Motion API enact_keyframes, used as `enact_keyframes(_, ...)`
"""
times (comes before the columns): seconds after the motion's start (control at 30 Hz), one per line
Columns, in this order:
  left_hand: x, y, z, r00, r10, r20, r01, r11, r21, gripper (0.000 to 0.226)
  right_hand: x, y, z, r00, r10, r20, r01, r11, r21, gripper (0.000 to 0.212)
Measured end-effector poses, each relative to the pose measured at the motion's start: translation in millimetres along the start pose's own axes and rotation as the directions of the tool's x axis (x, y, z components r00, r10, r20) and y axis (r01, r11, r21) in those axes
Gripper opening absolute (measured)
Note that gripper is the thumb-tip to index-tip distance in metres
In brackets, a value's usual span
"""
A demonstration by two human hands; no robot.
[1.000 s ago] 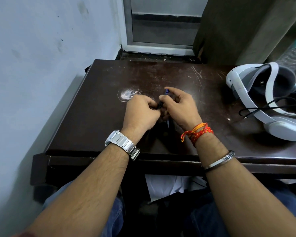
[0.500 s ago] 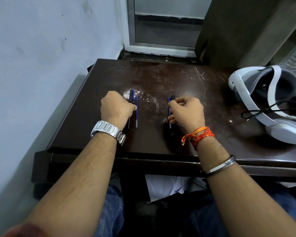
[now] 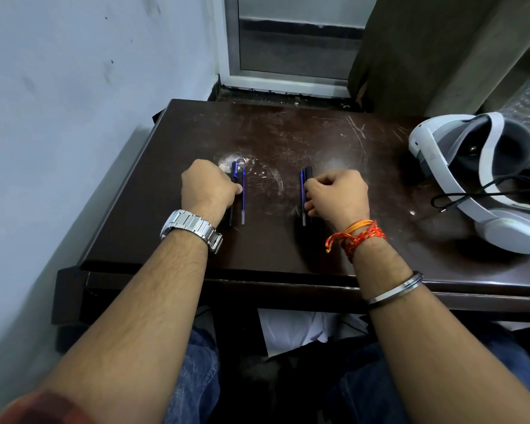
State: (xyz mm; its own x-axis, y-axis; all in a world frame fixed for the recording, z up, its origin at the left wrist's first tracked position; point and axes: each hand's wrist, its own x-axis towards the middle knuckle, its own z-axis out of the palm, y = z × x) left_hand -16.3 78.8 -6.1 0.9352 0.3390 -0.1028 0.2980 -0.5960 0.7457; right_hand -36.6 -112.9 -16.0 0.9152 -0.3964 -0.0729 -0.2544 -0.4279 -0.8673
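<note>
I am working with two pens taken apart on the table (image 3: pixel 288 252), and I judge the splitting to be done: each pen body is lying beside its own refill, in two pairs running from the far edge toward the near edge. What is left, as I read it, is letting go of both pairs, or sliding the refills back in.

Toward the left edge, my left hand (image 3: pixel 208 186) is lying knuckles up with the wrist straight and the forearm crossing the near edge. Its grip is clenched over the left pen body (image 3: pixel 234 172), a black barrel with a blue band that is sticking out beyond my knuckles and again behind my wrist. My thumb tip is touching the left refill (image 3: pixel 243 198), which is lying flat just beside that body.

Around the middle of the table, well apart from that pair, the right refill (image 3: pixel 302 194) is lying flat on the wood, touching the right pen body (image 3: pixel 308 173). My right hand (image 3: pixel 337 194) is resting knuckles up, curled fingers grasping that dark body, fingertips pressing against the refill.

At the right edge a white headset (image 3: pixel 487 228) is sitting with its black cable (image 3: pixel 471 194).
</note>
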Motion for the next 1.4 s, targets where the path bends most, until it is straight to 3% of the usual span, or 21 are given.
enact_keyframes(0.27, -2, 1, 0, 1.0, 0.013, -0.001, -0.013, 1.0, -0.026, 0.024, 0, 0, -4, 1.0, 0.008, 0.004, -0.008, 0.997, -0.083, 0.025)
enact_keyframes(0.4, -3, 1, 1, 0.999, 0.024, -0.031, -0.025, 0.999, -0.03, 0.032, -1, 0, -7, 0.998, -0.037, -0.06, 0.025, 0.982, -0.188, 0.018)
enact_keyframes(0.57, -2, 1, 1, 0.999, 0.024, -0.037, -0.025, 0.999, -0.025, 0.029, 4, 3, -8, 0.999, 0.047, 0.014, -0.042, 0.957, -0.286, 0.026)
enact_keyframes(0.9, 3, -1, 2, 1.0, -0.009, 0.001, 0.009, 1.0, -0.002, 0.022, 5, 2, -6, 0.999, -0.043, 0.013, 0.045, 0.933, -0.358, 0.028)
enact_keyframes(1.23, 4, 0, -2, 1.0, -0.004, -0.002, 0.004, 1.0, 0.016, 0.027, -3, -6, -6, 0.996, -0.07, -0.053, 0.057, 0.973, -0.225, 0.022)
enact_keyframes(1.4, 3, -1, 0, 0.999, 0.029, -0.031, -0.028, 0.999, 0.046, 0.032, -6, -8, -3, 0.996, -0.075, -0.046, 0.068, 0.987, -0.146, 0.03)
